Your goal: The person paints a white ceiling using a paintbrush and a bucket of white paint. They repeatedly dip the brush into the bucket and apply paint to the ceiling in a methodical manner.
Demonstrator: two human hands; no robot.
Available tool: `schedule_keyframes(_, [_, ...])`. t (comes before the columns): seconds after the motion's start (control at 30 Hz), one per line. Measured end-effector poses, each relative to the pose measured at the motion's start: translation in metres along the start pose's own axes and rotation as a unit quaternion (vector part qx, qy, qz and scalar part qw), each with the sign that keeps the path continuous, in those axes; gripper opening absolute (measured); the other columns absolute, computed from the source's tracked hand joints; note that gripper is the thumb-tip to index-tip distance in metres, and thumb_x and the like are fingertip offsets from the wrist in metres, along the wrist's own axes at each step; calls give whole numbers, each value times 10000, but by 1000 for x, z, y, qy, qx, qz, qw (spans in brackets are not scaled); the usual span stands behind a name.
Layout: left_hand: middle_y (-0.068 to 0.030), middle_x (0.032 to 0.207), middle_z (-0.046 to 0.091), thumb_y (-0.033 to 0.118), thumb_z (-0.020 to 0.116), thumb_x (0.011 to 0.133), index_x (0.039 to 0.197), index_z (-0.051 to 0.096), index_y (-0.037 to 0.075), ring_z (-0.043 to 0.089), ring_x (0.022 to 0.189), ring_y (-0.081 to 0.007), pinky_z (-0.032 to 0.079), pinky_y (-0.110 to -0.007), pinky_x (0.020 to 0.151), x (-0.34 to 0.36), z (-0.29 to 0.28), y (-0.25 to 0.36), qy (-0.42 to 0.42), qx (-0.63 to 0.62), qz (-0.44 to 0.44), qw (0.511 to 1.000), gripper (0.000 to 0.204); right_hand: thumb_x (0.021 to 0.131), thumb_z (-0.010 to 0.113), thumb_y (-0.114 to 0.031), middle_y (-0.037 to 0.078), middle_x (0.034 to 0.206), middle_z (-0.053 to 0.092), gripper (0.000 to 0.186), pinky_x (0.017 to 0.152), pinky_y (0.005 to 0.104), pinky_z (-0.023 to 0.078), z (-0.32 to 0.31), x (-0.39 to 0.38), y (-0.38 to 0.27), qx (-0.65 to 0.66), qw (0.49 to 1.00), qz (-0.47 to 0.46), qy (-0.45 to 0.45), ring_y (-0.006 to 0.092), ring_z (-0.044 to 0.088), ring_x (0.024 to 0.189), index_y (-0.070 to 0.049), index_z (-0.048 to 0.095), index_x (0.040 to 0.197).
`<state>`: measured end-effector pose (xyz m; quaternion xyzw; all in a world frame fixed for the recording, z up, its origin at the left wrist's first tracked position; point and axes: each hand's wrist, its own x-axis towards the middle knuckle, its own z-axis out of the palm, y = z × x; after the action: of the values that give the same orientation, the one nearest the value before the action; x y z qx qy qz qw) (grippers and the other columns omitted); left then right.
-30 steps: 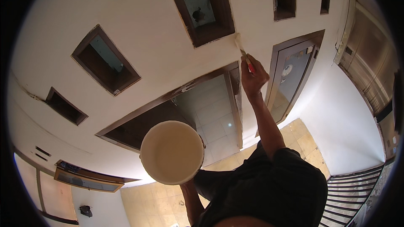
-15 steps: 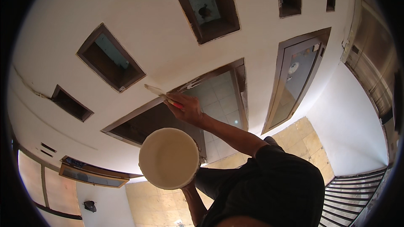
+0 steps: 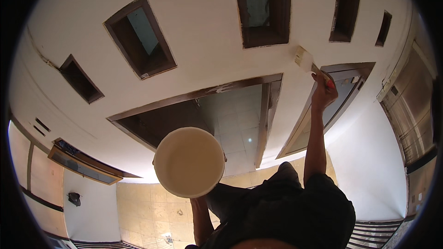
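Note:
A wide flat paintbrush [image 3: 305,60] with pale, paint-covered bristles and some red on its handle is in my right hand [image 3: 326,93], fingers closed round the handle. The arm is stretched up to the right, and the bristles are at the white wall [image 3: 210,62] between a recessed niche and a door. My left hand [image 3: 199,202] holds up a round bucket [image 3: 177,144] with a cream interior. That hand is mostly hidden beneath the bucket, so its fingers do not show.
Several dark-framed niches [image 3: 266,39] run along the wall. A brown-framed doorway [image 3: 194,99] has white smears on its top frame. Right of it stands a glazed door [image 3: 302,140]. Yellowish tiles [image 3: 152,207] cover the floor, and dark railings [image 3: 376,230] stand at the lower right.
My right hand has carried the paintbrush from above the doorway's left part to the right, past its right frame. The bucket has shifted slightly in view, and the whole view has turned.

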<state>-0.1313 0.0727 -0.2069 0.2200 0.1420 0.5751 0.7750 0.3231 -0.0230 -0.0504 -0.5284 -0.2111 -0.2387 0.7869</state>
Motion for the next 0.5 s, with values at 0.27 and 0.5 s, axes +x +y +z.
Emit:
schedule_keyframes(0.27, [-142, 1388, 547, 701, 495, 863, 1446, 441, 65, 562, 1232, -295, 506, -438, 1002, 13, -4, -10, -14, -52, 8, 998, 864, 862, 677, -14, 183, 904, 706, 174, 648, 357, 642, 24, -52, -123, 194, 946, 56, -254, 238, 711, 700, 116, 675, 977])
schedule_keyframes(0.5, [-141, 1385, 552, 699, 499, 861, 1444, 444, 63, 565, 1229, -293, 507, -435, 1000, -17, -30, -22, 22, -73, 21, 997, 865, 769, 784, -6, 115, 841, 738, 199, 684, 276, 606, 51, -114, -196, 131, 762, 46, -633, 178, 733, 776, 21, 723, 956])
